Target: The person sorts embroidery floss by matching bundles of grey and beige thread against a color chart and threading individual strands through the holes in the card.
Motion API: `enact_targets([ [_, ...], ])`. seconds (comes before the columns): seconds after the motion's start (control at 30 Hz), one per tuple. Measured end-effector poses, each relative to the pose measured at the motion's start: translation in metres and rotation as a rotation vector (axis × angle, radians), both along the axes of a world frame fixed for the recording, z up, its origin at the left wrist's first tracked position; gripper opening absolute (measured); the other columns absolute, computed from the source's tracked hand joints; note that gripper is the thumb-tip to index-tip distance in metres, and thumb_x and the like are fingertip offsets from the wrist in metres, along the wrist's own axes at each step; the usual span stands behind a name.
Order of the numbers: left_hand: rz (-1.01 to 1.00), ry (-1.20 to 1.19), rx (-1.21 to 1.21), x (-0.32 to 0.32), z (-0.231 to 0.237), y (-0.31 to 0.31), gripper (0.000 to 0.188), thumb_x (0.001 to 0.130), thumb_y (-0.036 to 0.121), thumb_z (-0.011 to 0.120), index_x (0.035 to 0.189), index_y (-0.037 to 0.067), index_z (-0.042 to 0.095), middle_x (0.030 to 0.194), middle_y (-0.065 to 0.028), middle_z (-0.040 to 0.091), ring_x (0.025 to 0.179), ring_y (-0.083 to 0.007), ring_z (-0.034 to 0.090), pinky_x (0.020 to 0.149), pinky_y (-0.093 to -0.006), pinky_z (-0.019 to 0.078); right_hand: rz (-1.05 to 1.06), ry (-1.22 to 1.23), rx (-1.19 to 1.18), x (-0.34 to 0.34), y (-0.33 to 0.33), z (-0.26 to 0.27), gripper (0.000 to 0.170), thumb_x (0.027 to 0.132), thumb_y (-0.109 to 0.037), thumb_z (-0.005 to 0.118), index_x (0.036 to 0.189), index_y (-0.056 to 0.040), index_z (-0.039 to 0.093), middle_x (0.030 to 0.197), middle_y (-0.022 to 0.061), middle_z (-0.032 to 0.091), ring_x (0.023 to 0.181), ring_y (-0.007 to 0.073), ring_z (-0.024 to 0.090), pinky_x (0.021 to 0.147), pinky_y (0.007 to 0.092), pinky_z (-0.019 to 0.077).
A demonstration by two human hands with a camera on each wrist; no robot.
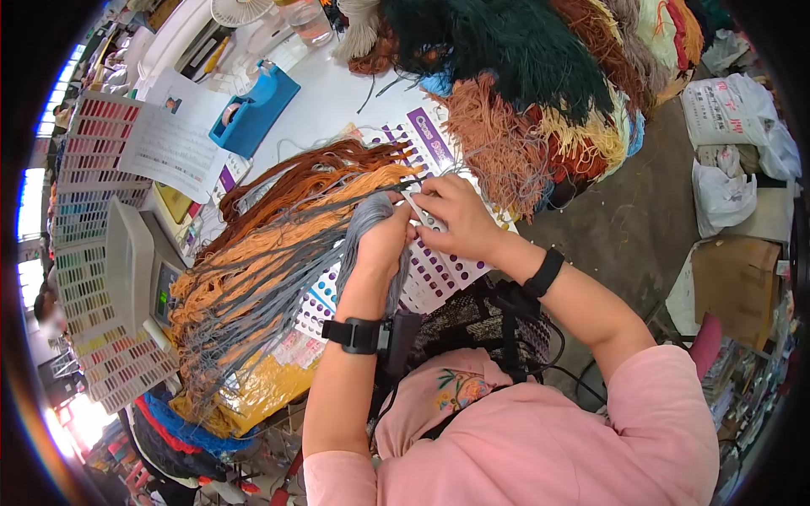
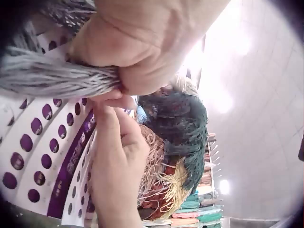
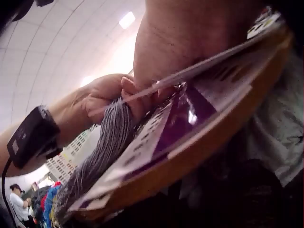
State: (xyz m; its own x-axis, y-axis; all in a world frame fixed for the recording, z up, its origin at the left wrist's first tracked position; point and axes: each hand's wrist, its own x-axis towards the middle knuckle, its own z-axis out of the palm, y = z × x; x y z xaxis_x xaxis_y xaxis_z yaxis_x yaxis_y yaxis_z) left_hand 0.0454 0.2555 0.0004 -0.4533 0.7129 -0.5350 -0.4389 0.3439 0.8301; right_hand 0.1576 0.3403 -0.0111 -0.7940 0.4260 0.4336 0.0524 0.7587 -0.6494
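Left grip (image 1: 384, 242) holds grey strands (image 1: 361, 224), likely keeping them gathered | right grip (image 1: 460, 221) narrow, contents unclear | purple-dotted card (image 1: 437, 283) beneath both

A yarn workshop (or shop), with heaped thread skeins (image 1: 498, 51) and colour charts (image 1: 93, 160).

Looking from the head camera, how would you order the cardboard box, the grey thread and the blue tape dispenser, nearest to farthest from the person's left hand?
1. Grey thread: held in the left hand.
2. Blue tape dispenser: on the table, ahead and to the left.
3. Cardboard box: far off to the right.
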Motion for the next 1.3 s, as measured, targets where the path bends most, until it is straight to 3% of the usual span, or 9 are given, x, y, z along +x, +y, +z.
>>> enact_targets([
  [0.23,0.208,-0.048,0.100,-0.003,0.014,-0.016,0.009,0.083,0.010,0.048,0.085,0.002,0.051,0.068,-0.0029,0.052,0.042,-0.0042,0.036,0.039,-0.0169,0.0309,-0.081,0.059,-0.030,0.000,-0.001,-0.007,0.022,0.063,-0.010,0.057,0.084,-0.0041,0.057,0.082,0.0087,0.049,0.081,0.0252,0.046,0.073,0.0340,0.0366],
  [0.37,0.307,-1.044,0.494,-0.025,0.029,-0.035,0.015,0.083,0.008,0.047,0.096,0.002,0.052,0.073,-0.0025,0.055,0.038,-0.0006,0.034,0.035,-0.0136,0.0267,-0.034,0.063,-0.042,-0.003,0.002,-0.015,0.014,0.067,-0.003,0.054,0.081,-0.0034,0.056,0.080,0.0090,0.050,0.079,0.0257,0.047,0.067,0.0347,0.0378],
  [0.53,-0.335,-0.127,-0.014,-0.004,0.016,-0.004,0.028,0.077,0.015,0.054,0.101,0.001,0.049,0.057,0.0002,0.050,0.038,-0.0056,0.037,0.037,-0.0178,0.0307,-0.090,0.096,-0.052,0.002,0.002,-0.012,0.017,0.069,-0.003,0.049,0.085,-0.0056,0.055,0.078,0.0075,0.049,0.078,0.0252,0.046,0.072,0.0337,0.0338],
  [0.63,-0.266,0.249,-0.146,-0.007,0.034,-0.017,0.017,0.077,0.014,0.057,0.091,0.005,0.053,0.062,-0.0030,0.055,0.041,-0.0048,0.037,0.037,-0.0162,0.0290,-0.141,-0.018,0.101,0.003,-0.005,-0.006,0.032,0.067,-0.017,0.056,0.096,-0.0065,0.052,0.091,0.0081,0.045,0.088,0.0240,0.042,0.078,0.0363,0.0279],
  [0.83,0.607,-0.223,0.308,-0.173,0.070,-0.208,0.017,0.082,0.015,0.050,0.088,-0.001,0.052,0.070,-0.0072,0.059,0.039,-0.0013,0.037,0.033,-0.0121,0.0295,-0.120,-0.145,0.118,0.001,-0.008,-0.001,0.046,0.061,-0.025,0.060,0.101,-0.0046,0.050,0.094,0.0102,0.043,0.094,0.0232,0.038,0.083,0.0374,0.0240],
  [0.97,0.921,-0.100,0.223,-0.167,0.093,-0.271,0.021,0.084,0.014,0.047,0.096,-0.002,0.052,0.077,-0.0051,0.058,0.040,0.0003,0.037,0.034,-0.0113,0.0291,-0.105,-0.179,0.102,0.000,-0.007,-0.002,0.046,0.061,-0.023,0.061,0.101,-0.0046,0.049,0.096,0.0098,0.043,0.095,0.0235,0.038,0.084,0.0373,0.0238],
  [1.03,0.516,-0.035,0.185,-0.109,0.106,-0.234,0.030,0.085,0.017,0.045,0.107,-0.002,0.048,0.085,-0.0056,0.058,0.046,0.0002,0.041,0.037,-0.0107,0.0317,-0.094,-0.175,0.110,0.000,-0.008,-0.002,0.046,0.061,-0.023,0.062,0.101,-0.0048,0.049,0.096,0.0096,0.043,0.096,0.0235,0.039,0.084,0.0372,0.0237],
  [1.17,0.382,-0.276,0.217,-0.027,0.110,-0.152,0.046,0.089,0.033,0.032,0.116,-0.005,0.038,0.101,-0.0134,0.055,0.076,-0.0137,0.057,0.062,-0.0236,0.0489,-0.115,-0.021,0.117,-0.001,-0.015,0.011,0.025,0.065,-0.015,0.061,0.089,-0.0086,0.056,0.091,0.0065,0.048,0.087,0.0217,0.046,0.078,0.0343,0.0311],
  [1.3,0.317,-0.343,0.289,0.003,0.104,-0.111,0.060,0.088,0.045,0.023,0.115,-0.007,0.038,0.105,-0.0169,0.052,0.093,-0.0219,0.053,0.080,-0.0339,0.0443,0.084,0.108,-0.551,-0.007,-0.056,0.052,0.004,0.069,-0.005,0.058,0.071,-0.0021,0.058,0.064,0.0043,0.052,0.055,0.0145,0.051,0.047,0.0228,0.0389],
])
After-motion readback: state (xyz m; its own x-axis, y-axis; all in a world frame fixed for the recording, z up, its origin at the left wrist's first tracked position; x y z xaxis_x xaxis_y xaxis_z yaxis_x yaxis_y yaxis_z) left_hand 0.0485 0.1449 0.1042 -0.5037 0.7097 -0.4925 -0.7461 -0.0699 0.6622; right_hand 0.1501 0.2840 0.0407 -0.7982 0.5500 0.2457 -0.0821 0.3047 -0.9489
